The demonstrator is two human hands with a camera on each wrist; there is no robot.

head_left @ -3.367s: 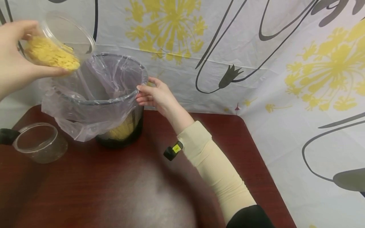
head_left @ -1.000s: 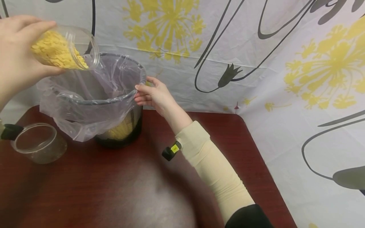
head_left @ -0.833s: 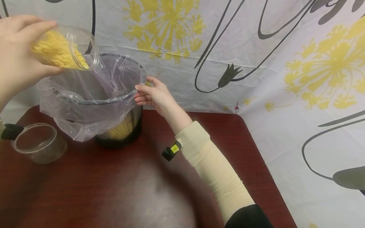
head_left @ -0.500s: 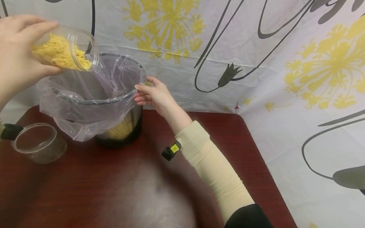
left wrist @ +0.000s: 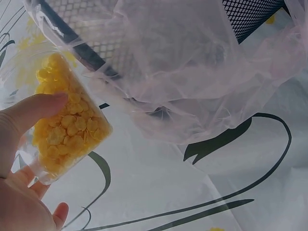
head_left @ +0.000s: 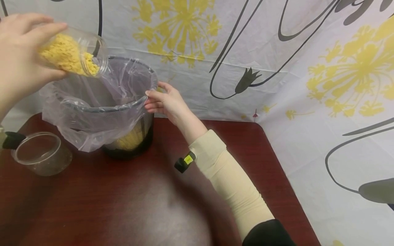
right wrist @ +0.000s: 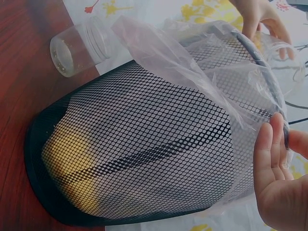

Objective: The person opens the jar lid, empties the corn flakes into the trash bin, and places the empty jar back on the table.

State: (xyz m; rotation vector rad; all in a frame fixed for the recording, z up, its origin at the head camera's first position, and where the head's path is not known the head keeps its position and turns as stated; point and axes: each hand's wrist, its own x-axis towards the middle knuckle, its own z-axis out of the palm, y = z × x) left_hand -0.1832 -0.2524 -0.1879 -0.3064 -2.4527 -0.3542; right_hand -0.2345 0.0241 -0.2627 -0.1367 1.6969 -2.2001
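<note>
My left hand (head_left: pixel 26 51) grips a clear plastic jar (head_left: pixel 103 61) of yellow flakes (head_left: pixel 64 53). Tipped on its side, the jar has its mouth over the left part of a black mesh wastebasket (head_left: pixel 144 128), with flakes lying up to the mouth. In the left wrist view the thumb presses on the jar's side (left wrist: pixel 98 113). A pinkish see-through bag (head_left: pixel 92 126) lines the basket and hangs over its rim. My right hand (head_left: pixel 167 102) pinches rim and bag at the right side. Yellow contents (right wrist: pixel 72 163) show through the mesh at the bottom.
Another clear jar (head_left: pixel 43 157), open and with crumbs in it, stands left of the basket on the dark red table (head_left: pixel 154 205). A patterned white cloth (head_left: pixel 191 85) hangs right behind the table. Black wrist cameras (head_left: pixel 183 164) stick out from both sleeves.
My left hand has turned the jar so its mouth faces right and slightly down. The flakes have slid into the jar's mouth. My right hand stays on the rim.
</note>
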